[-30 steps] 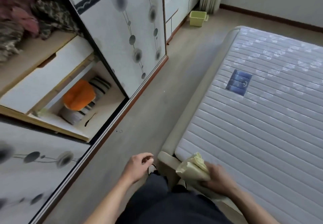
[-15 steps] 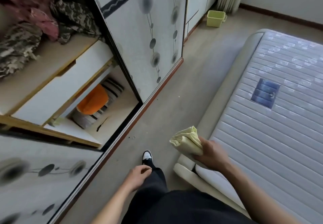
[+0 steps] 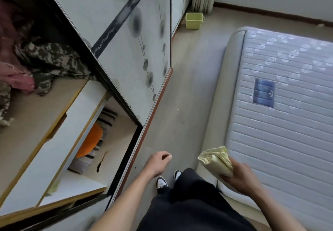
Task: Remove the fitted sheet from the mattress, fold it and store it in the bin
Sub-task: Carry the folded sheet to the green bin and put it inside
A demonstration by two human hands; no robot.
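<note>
The right hand (image 3: 241, 176) grips the folded sheet (image 3: 216, 160). The left hand (image 3: 158, 162) hangs loosely curled, holding nothing. The bin (image 3: 194, 21) sits far ahead of both hands.

Legible text: none. Blue label (image 3: 264, 93) sewn on mattress (image 3: 288, 122) top: a pale mark shows, but any lettering is too blurred to read.

The left hand (image 3: 159, 162) hangs low in front of the body, forearm bare, fingers loosely curled and holding nothing. The right hand (image 3: 240, 175) is held out to the right at about the same height, its fingers wrapped around the folded sheet (image 3: 215, 160).
</note>
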